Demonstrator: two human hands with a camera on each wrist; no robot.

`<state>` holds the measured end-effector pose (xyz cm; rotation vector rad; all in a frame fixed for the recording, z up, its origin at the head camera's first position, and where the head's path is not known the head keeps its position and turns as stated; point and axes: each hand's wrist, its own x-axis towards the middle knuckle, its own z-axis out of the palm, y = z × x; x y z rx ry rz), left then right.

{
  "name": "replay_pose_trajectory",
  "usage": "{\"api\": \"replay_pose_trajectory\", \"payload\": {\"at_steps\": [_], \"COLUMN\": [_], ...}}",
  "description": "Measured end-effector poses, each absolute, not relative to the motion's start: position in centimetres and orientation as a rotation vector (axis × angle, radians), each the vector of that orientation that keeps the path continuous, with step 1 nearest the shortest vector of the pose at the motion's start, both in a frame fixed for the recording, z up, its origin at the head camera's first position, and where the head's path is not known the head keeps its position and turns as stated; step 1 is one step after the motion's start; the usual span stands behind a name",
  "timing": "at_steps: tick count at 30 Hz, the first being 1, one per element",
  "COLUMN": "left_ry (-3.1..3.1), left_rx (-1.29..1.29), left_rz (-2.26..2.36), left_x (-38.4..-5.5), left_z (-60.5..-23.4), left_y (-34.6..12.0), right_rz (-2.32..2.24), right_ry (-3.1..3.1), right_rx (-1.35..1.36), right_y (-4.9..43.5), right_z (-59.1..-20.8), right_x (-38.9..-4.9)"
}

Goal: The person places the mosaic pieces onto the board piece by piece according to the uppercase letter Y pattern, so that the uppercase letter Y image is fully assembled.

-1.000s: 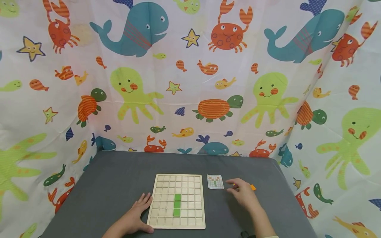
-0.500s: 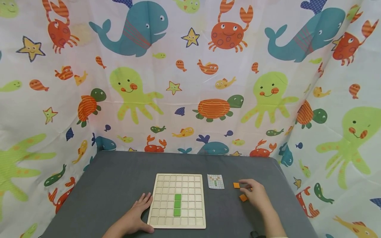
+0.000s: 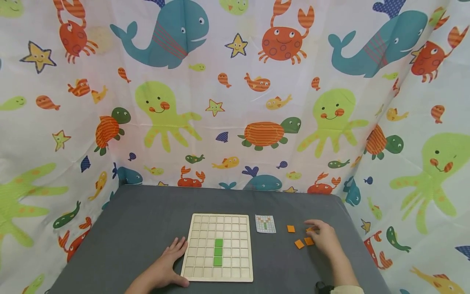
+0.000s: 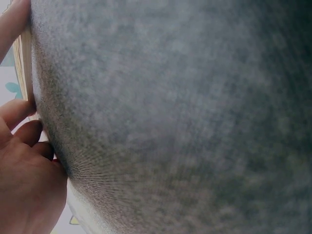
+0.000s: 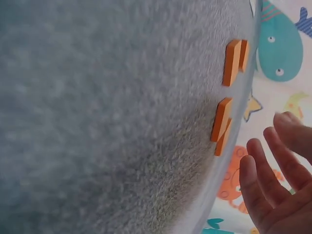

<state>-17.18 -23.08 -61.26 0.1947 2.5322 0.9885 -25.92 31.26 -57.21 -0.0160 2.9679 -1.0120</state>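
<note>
A pale wooden grid board [image 3: 238,241] lies on the grey table, with three green square tiles [image 3: 218,252] in a column on it. Along its left edge my left hand [image 3: 167,263] rests with fingers spread and the thumb at the lower corner. Its fingers touch the board's side in the left wrist view. To the right, several orange square tiles [image 3: 299,244] lie flat on the cloth. My right hand [image 3: 324,237] hovers over the rightmost one, which it partly covers in the head view. In the right wrist view its loosely bent fingers [image 5: 248,170] hold nothing, apart from the tiles.
A small printed card [image 3: 265,223] with a coloured grid pattern lies between the board and the orange tiles. Dark grey cloth [image 3: 158,216] covers the table. A white curtain [image 3: 220,155] with sea animals stands around its back and sides.
My right hand has moved right, from beside the card to the far end of the orange tiles, leaving them spread out and uncovered. My left hand and the board have stayed put.
</note>
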Motion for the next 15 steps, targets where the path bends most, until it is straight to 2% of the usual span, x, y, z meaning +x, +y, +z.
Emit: {"api": "replay_pose_trajectory", "payload": {"at_steps": [15], "left_ry": [2.533], "left_rx": [0.198], "left_rz": [1.007], "left_x": [-17.1], "left_z": [-61.2], "left_y": [-23.2], "right_rz": [-0.912], "right_ry": [2.89], "right_rx": [0.036], "right_y": [33.3], "right_z": [-59.0], "right_x": [-27.5]}}
